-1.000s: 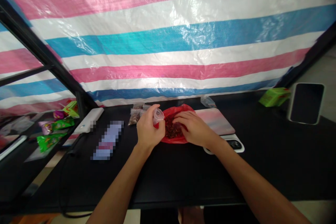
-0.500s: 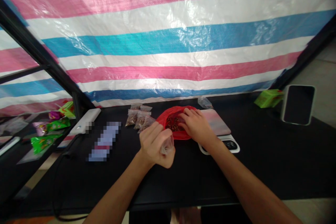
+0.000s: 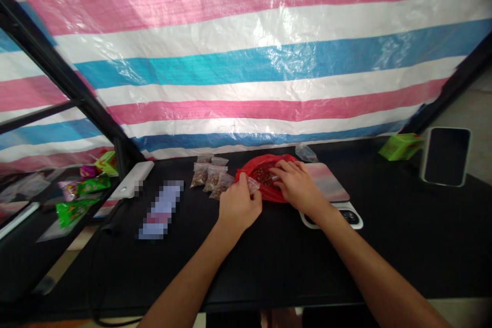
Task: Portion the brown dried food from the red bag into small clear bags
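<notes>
our left hand [image 3: 239, 208] pinches a small clear pouch [image 3: 252, 184] at the rim of the red bag [image 3: 269, 192], where our right hand [image 3: 298, 187], fingers apparently closed, digs into seeds that could spill if the pouch tilts.

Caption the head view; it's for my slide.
Left hand holds a small clear bag beside the red bag; right hand reaches inside.
</notes>
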`<action>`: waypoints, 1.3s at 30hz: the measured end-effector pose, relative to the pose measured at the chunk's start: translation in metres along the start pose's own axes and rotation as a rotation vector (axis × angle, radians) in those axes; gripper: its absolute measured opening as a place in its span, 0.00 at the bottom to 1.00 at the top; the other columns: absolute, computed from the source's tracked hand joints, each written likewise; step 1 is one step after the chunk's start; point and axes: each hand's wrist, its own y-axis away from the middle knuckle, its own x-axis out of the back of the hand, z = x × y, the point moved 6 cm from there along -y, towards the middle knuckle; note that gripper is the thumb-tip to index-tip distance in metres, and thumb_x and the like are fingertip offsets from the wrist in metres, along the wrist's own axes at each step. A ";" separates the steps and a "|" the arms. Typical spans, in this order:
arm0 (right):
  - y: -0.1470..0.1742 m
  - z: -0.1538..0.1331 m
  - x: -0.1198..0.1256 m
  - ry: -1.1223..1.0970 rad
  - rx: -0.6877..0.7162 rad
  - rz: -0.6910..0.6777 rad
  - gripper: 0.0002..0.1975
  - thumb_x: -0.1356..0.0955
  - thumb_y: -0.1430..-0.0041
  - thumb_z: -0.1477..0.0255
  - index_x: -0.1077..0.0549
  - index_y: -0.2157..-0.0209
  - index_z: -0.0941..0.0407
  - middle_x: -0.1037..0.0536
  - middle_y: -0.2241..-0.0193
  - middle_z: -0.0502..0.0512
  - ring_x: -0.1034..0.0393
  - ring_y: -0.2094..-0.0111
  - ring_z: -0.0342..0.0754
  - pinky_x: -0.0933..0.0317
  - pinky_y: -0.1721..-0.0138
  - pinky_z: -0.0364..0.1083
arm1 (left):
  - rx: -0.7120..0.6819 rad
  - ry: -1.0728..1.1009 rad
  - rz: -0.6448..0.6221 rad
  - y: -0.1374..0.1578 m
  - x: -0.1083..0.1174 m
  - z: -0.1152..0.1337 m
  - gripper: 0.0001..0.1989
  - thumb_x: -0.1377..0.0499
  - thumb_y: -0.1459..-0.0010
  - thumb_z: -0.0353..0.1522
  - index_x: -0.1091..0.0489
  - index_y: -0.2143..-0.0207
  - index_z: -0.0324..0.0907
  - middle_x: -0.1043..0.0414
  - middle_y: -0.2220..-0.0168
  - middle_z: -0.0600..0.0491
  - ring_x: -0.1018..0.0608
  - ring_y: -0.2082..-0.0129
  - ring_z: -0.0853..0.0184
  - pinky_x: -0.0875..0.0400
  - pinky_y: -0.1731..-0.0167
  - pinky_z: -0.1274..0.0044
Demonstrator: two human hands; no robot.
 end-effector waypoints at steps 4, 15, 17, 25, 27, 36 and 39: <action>-0.001 -0.007 -0.001 -0.139 0.057 -0.027 0.15 0.31 0.35 0.73 0.23 0.47 0.55 0.23 0.52 0.57 0.29 0.51 0.54 0.42 0.44 0.55 | 0.021 0.246 0.111 0.001 -0.006 -0.002 0.15 0.41 0.38 0.42 0.37 0.55 0.43 0.22 0.62 0.42 0.18 0.60 0.51 0.31 0.64 0.69; 0.002 -0.023 -0.004 -0.273 0.028 -0.109 0.19 0.33 0.35 0.75 0.26 0.44 0.55 0.25 0.49 0.61 0.28 0.49 0.54 0.35 0.45 0.53 | 0.095 1.152 0.249 -0.018 -0.024 -0.017 0.15 0.43 0.54 0.19 0.39 0.67 0.44 0.32 0.71 0.59 0.28 0.72 0.70 0.34 0.67 0.78; 0.002 -0.022 -0.004 -0.231 -0.009 -0.128 0.17 0.32 0.34 0.74 0.25 0.45 0.56 0.25 0.48 0.62 0.27 0.51 0.55 0.34 0.47 0.52 | 0.075 1.244 0.295 -0.018 -0.021 -0.016 0.15 0.43 0.55 0.18 0.41 0.69 0.44 0.35 0.72 0.60 0.30 0.72 0.72 0.34 0.68 0.79; 0.001 -0.016 -0.003 -0.116 -0.174 -0.150 0.14 0.31 0.33 0.64 0.23 0.49 0.55 0.23 0.51 0.60 0.24 0.57 0.55 0.33 0.59 0.50 | 0.192 1.457 0.180 -0.022 -0.032 -0.019 0.18 0.39 0.55 0.23 0.36 0.60 0.43 0.28 0.67 0.58 0.23 0.67 0.68 0.29 0.62 0.75; 0.001 -0.017 -0.002 -0.081 -0.192 -0.152 0.14 0.31 0.33 0.63 0.23 0.51 0.54 0.23 0.51 0.60 0.23 0.58 0.55 0.34 0.62 0.50 | 0.190 1.473 0.105 -0.023 -0.036 -0.017 0.17 0.37 0.53 0.25 0.35 0.60 0.42 0.27 0.65 0.57 0.23 0.65 0.67 0.28 0.60 0.73; 0.001 -0.015 -0.008 -0.026 -0.210 -0.113 0.15 0.29 0.35 0.62 0.23 0.50 0.52 0.24 0.49 0.59 0.23 0.60 0.54 0.35 0.65 0.49 | 0.076 1.319 0.121 -0.025 -0.032 -0.017 0.13 0.39 0.55 0.24 0.41 0.70 0.44 0.39 0.72 0.61 0.33 0.73 0.72 0.38 0.69 0.80; 0.000 -0.016 -0.008 -0.062 -0.202 -0.098 0.15 0.30 0.34 0.61 0.23 0.50 0.51 0.23 0.50 0.59 0.23 0.58 0.54 0.35 0.63 0.49 | 0.120 1.380 0.126 -0.026 -0.032 -0.021 0.12 0.39 0.54 0.24 0.40 0.69 0.43 0.37 0.72 0.61 0.32 0.72 0.73 0.38 0.68 0.80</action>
